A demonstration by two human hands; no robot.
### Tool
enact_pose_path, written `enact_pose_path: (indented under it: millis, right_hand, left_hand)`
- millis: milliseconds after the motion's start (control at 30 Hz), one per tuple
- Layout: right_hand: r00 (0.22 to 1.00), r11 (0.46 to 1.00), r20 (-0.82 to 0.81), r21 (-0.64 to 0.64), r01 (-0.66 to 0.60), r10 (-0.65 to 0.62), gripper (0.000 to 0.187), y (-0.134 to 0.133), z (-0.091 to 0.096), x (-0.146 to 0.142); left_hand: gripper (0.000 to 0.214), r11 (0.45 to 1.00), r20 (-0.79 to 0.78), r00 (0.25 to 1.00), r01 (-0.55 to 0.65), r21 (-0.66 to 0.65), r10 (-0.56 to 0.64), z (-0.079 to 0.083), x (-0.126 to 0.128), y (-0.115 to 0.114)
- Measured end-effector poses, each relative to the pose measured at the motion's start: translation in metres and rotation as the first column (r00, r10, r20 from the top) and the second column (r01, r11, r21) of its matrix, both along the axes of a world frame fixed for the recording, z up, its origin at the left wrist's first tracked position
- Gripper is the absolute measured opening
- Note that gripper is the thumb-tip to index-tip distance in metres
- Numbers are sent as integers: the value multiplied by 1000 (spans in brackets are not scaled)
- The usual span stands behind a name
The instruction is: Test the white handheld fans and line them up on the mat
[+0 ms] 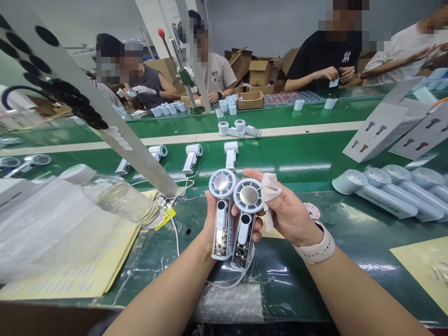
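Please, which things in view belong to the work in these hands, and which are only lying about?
Apparently in the work:
- left fan and right fan, both held
- pale cloth, at the right hand
- similar fans ahead, possibly

Probably just lying about:
- clear bottle
- yellow sheets
- plastic wrap

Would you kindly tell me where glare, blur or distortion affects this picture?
Head view: glare streaks the green belt and the work surface; head view: the two held fans look fairly sharp; head view: the white post and printed boxes lean outward, probably partly from wide-angle distortion; head view: the heads of co-workers are pixelated.
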State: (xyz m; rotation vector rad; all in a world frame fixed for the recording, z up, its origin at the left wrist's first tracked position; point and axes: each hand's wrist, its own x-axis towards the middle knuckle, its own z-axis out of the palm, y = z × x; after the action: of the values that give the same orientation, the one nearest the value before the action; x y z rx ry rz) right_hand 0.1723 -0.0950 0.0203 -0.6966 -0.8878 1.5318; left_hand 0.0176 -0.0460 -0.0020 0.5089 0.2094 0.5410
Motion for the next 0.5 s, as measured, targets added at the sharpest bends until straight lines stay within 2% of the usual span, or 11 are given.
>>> enact_pose_path:
  millis: [233,500]
  right_hand:
    - [998,998,47,51,-35,33,60,-2,1,5]
    - [987,987,6,1,163,-163,50,1,-2,-8]
  left_hand:
    - [66,1000,37,999,8,-16,-8,-1,2,-1]
    - [67,997,17,999,41,-68,-40,1,2,0]
